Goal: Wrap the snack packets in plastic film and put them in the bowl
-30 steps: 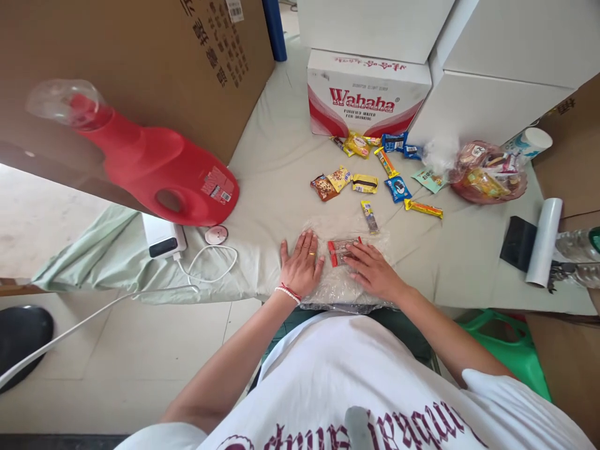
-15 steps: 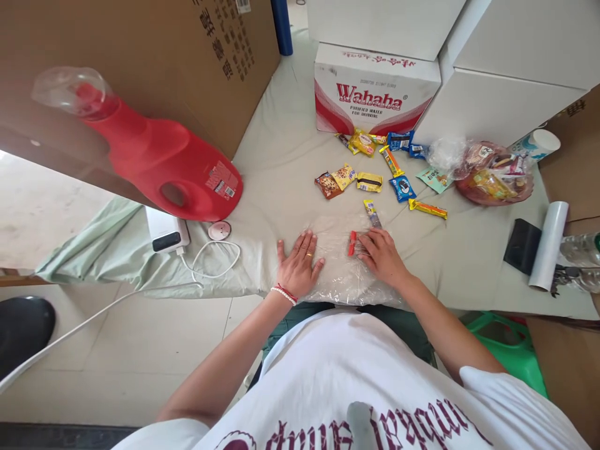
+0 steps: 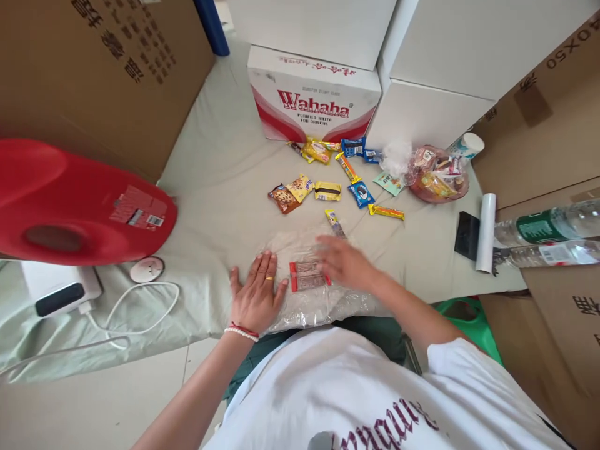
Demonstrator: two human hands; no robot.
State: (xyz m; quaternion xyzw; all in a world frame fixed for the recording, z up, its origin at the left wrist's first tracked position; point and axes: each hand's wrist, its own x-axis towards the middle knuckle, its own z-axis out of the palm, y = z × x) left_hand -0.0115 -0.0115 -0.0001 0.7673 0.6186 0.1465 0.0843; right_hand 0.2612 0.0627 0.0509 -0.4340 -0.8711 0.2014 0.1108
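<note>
My left hand (image 3: 255, 292) lies flat with fingers spread on the left side of a clear plastic sheet or bag (image 3: 307, 317) near the table's front edge. On that plastic, just right of my left thumb, rests a small clear-wrapped snack packet (image 3: 308, 277) with red ends. Above the packet's right end is my right hand (image 3: 345, 262), blurred, its fingers stretched out and nothing visible in them. Beyond its fingertips lies a slim yellow-and-purple snack stick (image 3: 334, 223). Farther back are a yellow packet (image 3: 327, 190), a brown cookie packet (image 3: 284, 197) and a blue packet (image 3: 360, 194).
A Wahaba-style white and red carton (image 3: 314, 100) stands at the back. To the left are a large red jug (image 3: 89, 206) and a white power bank (image 3: 59, 290) with a cable. A snack bowl (image 3: 457, 190), a white roll (image 3: 486, 232) and plastic bottles (image 3: 544, 226) sit at right.
My right hand has come off the red-ended packet, which now lies uncovered on the plastic. My left hand stays flat on the plastic. The view has turned to the right.
</note>
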